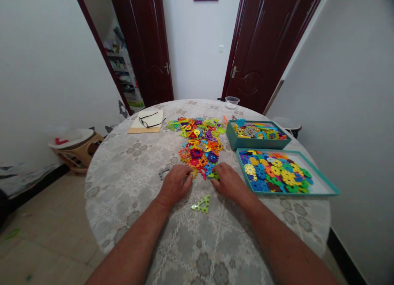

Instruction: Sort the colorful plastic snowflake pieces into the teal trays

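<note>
A heap of colourful plastic interlocking pieces (197,147) runs down the middle of the table. My left hand (176,183) is at its near left edge, fingers curled and thumb close to the index finger. A yellow piece (194,173) lies at those fingertips; whether it is gripped is hidden. My right hand (227,181), at the near right edge, pinches a yellow-green interlocking piece (214,176) between thumb and fingers. Between my forearms lies a light green triangular piece (202,204), flat on the cloth. A grey piece (163,174) rests just left of my left hand.
On the right stand a teal box (261,143) of assorted pieces and a shallow teal-rimmed lid (320,182) with flower-shaped discs. Glasses (150,121) lie on a notepad (138,127) at the back left. A clear plastic bowl (232,102) is at the far edge.
</note>
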The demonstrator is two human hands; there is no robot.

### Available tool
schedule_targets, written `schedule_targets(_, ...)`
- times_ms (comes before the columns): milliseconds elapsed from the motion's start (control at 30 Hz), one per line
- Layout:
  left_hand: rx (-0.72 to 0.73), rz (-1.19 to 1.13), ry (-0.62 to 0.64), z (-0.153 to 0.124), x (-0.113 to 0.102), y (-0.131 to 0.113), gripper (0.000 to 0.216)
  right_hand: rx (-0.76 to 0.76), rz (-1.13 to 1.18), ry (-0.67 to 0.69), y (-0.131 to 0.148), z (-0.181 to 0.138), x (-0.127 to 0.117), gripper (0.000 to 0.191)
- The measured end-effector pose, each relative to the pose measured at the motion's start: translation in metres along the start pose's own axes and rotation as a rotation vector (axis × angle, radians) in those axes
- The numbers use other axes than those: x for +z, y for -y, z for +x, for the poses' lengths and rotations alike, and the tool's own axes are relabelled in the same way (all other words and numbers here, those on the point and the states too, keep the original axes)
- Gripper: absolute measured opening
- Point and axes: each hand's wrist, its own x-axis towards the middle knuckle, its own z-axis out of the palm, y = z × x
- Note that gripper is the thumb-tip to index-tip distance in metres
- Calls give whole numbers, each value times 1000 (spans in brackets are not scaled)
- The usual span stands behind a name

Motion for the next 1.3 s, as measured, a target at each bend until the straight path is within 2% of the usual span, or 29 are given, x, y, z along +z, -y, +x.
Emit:
schedule_targets(133,52,-15,64,0,1,-5,23,-103,195,144,2,-7,-5,33)
schedule_targets(233,59,1,120,0,1,-9,24,-126,293,176,6,-8,-8,33)
schedule_targets(367,52,-5,149,-1,0,-15,23,-63,434,176,5,-4,-12,28)
schedule_targets(500,40,-148,98,-1,0,-21,23,-33,490,153,1,-1,-12,26)
schedule_targets(700,-168,-344,147,-1,5,-22,35,-168,457,102,16,-2,-7,26)
schedule_targets(867,-182,-369,174,1,11,-17,31,-249,472,110,19,-2,-5,30)
schedule_targets(967,-139,-386,171,2,11,-16,29,-215,476,148,14,-1,-4,27)
schedule_targets(1100,-134,-415,172,3,10,-15,34,-79,552,182,6,0,-2,23)
schedule_targets(1300,-199,-449,207,4,9,-15,35,-38,598,109,4,2,2,22)
